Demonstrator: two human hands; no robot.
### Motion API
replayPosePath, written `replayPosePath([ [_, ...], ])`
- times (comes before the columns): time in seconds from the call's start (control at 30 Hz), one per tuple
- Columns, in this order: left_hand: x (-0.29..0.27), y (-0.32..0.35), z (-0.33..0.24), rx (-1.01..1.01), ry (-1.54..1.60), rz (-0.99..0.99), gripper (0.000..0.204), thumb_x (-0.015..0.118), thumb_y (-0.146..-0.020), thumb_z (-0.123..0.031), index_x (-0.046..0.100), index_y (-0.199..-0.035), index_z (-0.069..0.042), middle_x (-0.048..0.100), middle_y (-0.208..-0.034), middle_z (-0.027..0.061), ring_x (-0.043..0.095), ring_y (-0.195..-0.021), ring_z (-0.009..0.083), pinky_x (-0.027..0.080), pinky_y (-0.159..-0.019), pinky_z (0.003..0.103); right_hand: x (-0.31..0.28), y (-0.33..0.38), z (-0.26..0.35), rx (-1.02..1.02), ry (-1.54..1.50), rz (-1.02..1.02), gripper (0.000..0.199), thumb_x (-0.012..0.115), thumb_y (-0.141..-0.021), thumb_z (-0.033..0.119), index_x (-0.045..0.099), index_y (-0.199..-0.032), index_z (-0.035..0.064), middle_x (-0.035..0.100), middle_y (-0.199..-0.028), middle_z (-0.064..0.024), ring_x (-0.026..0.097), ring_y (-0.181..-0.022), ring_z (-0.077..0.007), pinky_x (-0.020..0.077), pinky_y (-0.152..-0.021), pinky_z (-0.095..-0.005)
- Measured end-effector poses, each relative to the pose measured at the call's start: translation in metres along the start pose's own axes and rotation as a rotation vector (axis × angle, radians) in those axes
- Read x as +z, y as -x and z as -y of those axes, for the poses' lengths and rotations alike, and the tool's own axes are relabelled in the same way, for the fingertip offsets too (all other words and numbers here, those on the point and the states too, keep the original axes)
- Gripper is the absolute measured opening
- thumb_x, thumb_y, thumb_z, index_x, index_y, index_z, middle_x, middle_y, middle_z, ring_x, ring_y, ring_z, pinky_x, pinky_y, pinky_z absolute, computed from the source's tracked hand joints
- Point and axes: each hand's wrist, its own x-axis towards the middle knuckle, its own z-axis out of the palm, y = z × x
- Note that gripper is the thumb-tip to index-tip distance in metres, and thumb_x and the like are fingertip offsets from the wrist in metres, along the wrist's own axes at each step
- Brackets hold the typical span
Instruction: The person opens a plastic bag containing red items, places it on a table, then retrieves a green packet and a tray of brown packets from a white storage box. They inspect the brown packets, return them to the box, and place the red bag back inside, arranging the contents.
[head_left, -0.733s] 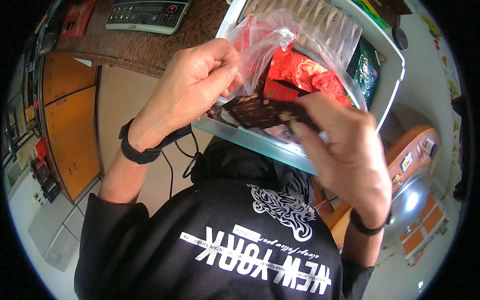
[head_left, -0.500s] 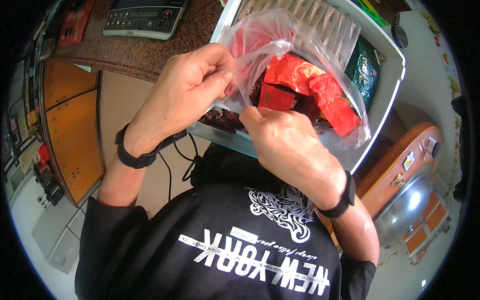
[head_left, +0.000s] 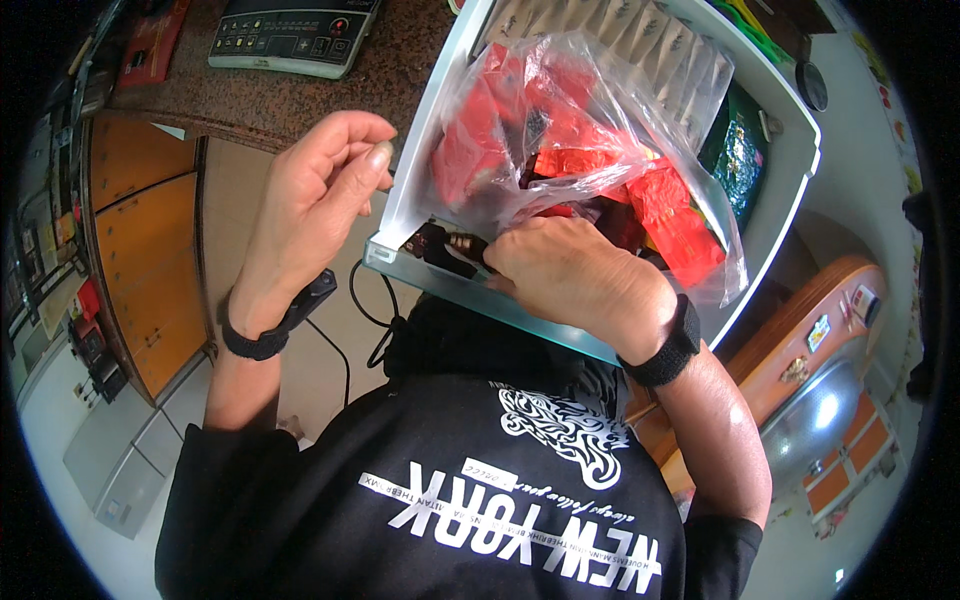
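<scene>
Half curled and empty, our left hand (head_left: 312, 195) is pointing toward one o'clock. Our right hand (head_left: 580, 275) is pointing toward ten over the drawer (head_left: 790, 155), grip unclear.

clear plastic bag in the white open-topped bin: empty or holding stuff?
Holding stuff: glossy red packets show within the clear plastic bag, some through its film. Cannot tell whether it's full.

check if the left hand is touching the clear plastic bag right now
Apart: the head view shows the white drawer wall between the fingertips of the left hand and the clear plastic bag.
</scene>
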Motion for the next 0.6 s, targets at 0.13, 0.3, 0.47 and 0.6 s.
replayPosePath([
  [0.13, -0.005, 0.008, 0.007, -0.036, -0.01, -0.021, 0.02, 0.057, -0.103, -0.017, 0.062, -0.114, -0.002, 0.063, -0.088, 0.0007, 0.057, -0.077, 0.005, 0.045, -0.065, 0.02, -0.006, -0.007, -0.003, 0.054, -0.071, 0.063, 0.019, 0.057, -0.094, 0.015, 0.071, -0.098, 0.0028, 0.07, -0.092, -0.0199, 0.069, -0.093, -0.0369, 0.0548, -0.082, -0.0456],
  [0.3, -0.004, 0.016, 0.005, -0.016, -0.124, 0.006, 0.014, 0.064, -0.097, -0.011, 0.064, -0.108, -0.002, 0.063, -0.091, 0.0026, 0.061, -0.08, 0.0082, 0.046, -0.065, 0.023, -0.013, -0.005, -0.002, 0.129, -0.129, -0.055, 0.022, 0.055, -0.091, 0.014, 0.071, -0.097, 0.0, 0.07, -0.095, -0.024, 0.069, -0.095, -0.0393, 0.0551, -0.084, -0.0466],
  [0.47, 0.011, 0.02, -0.008, 0.312, -0.399, 0.067, 0.027, 0.071, -0.087, -0.004, 0.064, -0.113, -0.003, 0.063, -0.107, 0.0089, 0.065, -0.093, 0.0252, 0.053, -0.077, 0.034, -0.029, 0.015, -0.004, 0.017, -0.253, -0.181, 0.017, 0.059, -0.088, 0.013, 0.066, -0.096, -0.0004, 0.068, -0.091, -0.0226, 0.066, -0.092, -0.0405, 0.0527, -0.082, -0.0469],
  [0.6, 0.015, 0.022, -0.024, 0.334, -0.415, 0.223, 0.037, 0.068, -0.086, -0.002, 0.062, -0.122, 0.0, 0.06, -0.122, 0.0142, 0.061, -0.113, 0.0302, 0.049, -0.095, 0.038, -0.044, 0.026, 0.006, -0.219, -0.265, -0.351, 0.016, 0.067, -0.081, 0.004, 0.062, -0.095, -0.0033, 0.064, -0.084, -0.0181, 0.065, -0.08, -0.0385, 0.0523, -0.073, -0.0429],
])
